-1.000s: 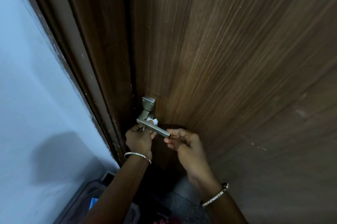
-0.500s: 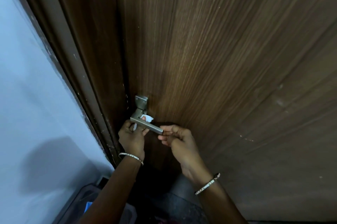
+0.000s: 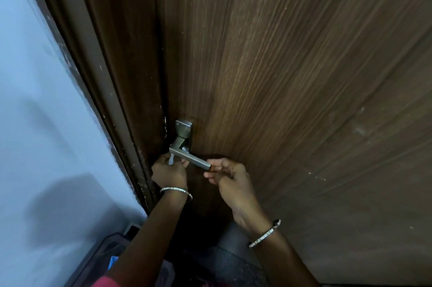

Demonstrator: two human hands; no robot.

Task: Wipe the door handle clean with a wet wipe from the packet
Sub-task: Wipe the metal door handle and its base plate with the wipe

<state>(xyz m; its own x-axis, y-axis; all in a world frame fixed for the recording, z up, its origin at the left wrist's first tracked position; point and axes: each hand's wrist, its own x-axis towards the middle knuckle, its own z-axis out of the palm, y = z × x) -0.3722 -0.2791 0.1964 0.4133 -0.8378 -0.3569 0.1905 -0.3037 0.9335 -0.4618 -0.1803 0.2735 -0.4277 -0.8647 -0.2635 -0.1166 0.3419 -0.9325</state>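
A dark brown wood-grain door (image 3: 268,76) fills most of the view, its grain running up and down, with a few pale scuffs on the right side. To its left stands the brown frame (image 3: 98,71), chipped along its edge, and beyond that a pale blue-white wall (image 3: 35,123) with soft shadows on it. At the bottom a dark speckled floor (image 3: 217,263) shows, and in the lower left corner a dark bin (image 3: 98,261) with something blue inside; what it is cannot be told. The handle (image 3: 190,158) is a squared, brushed-metal lever on a square plate, set near the door's left edge and pointing right and slightly down. The left hand (image 3: 169,173) is just below the handle's bend, its fingers (image 3: 163,161) curled together around a white wipe (image 3: 172,161), which is pressed against the underside of the lever near the corner; a further bit of white shows behind the lever's neck. The right hand (image 3: 228,178) is at the lever's free end, its fingers (image 3: 216,162) bent and pinched on the tip, steadying it. Each wrist carries a thin silver bangle (image 3: 175,190). A strip of red cloth shows at the bottom edge. No packet, brand or writing can be read anywhere.
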